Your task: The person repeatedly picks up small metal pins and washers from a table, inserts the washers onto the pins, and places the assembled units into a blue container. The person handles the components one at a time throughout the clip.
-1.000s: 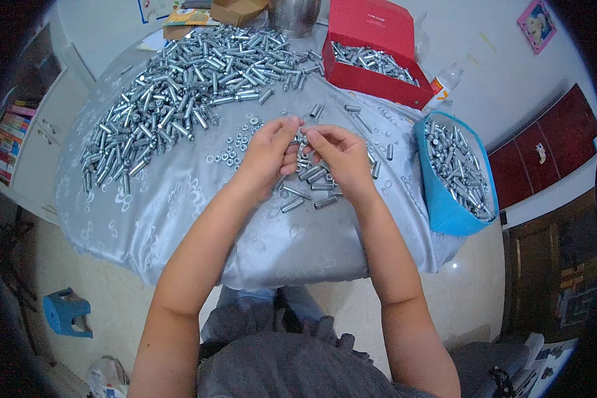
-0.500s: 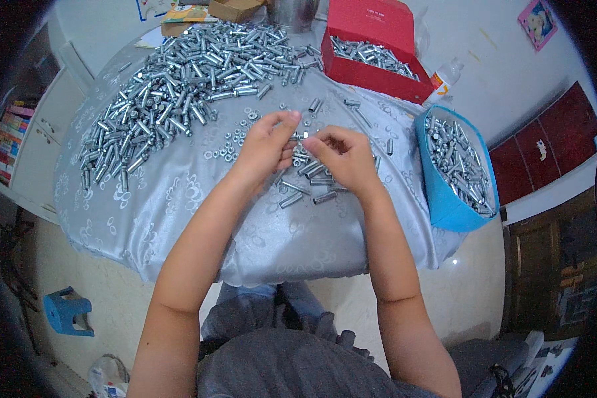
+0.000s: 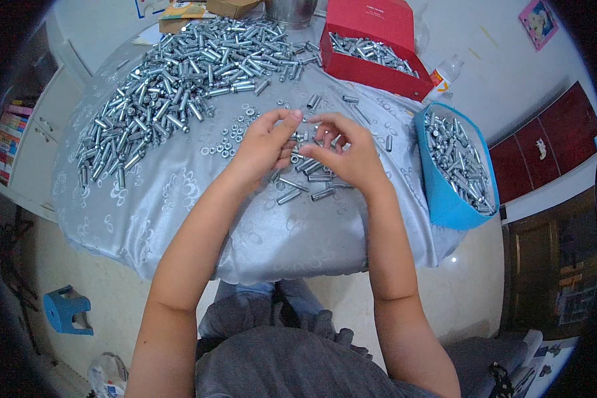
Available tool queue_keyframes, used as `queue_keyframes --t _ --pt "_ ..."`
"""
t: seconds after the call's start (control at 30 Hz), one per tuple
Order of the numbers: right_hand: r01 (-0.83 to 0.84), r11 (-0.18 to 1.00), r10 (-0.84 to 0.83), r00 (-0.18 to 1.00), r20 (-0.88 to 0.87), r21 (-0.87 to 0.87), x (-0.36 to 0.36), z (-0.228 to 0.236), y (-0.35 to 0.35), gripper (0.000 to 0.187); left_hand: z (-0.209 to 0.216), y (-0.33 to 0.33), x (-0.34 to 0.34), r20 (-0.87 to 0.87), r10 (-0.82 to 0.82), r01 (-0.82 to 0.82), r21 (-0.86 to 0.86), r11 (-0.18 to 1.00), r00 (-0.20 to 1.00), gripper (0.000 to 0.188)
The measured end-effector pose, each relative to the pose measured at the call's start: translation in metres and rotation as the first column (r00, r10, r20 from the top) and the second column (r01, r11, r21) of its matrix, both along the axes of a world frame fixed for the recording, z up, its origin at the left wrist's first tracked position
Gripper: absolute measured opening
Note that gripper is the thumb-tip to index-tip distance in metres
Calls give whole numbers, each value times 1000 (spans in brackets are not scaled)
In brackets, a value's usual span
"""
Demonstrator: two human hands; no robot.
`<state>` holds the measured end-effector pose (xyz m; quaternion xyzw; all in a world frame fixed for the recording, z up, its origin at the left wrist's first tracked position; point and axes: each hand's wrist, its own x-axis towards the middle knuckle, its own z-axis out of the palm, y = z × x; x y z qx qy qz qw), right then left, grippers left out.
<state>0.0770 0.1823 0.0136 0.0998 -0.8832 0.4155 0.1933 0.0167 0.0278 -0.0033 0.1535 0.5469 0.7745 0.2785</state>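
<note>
Your left hand (image 3: 265, 144), centre of frame: fingers curled, pinching a small metal fastener (image 3: 301, 136). Fastener: at the left fingertips, jutting rightward into the gap between both hands. Your right hand (image 3: 353, 156), right of centre: thumb and fingers spread, near the fastener. Metal sleeves (image 3: 322, 194): on the surface (image 3: 292, 242), just below. Metal heap (image 3: 179, 86): upper left.
</note>
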Motion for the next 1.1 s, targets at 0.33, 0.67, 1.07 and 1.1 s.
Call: queue_keyframes --t 0.33,0.67,1.07,1.1 --pt "-82 990 91 993 -74 118 -7 -13 13 35 -1 0 0 14 -16 16 0 1000 1000 37" --pt "-110 991 119 985 -128 77 -4 -6 9 32 -2 1 -1 17 -5 6 -37 999 1000 38" --pt "-31 996 29 999 23 89 -4 -10 4 29 2 3 1 32 57 -53 -103 993 998 33" --pt "-35 998 34 999 15 44 -2 -7 1 28 2 3 1 45 69 -64 -104 993 997 34"
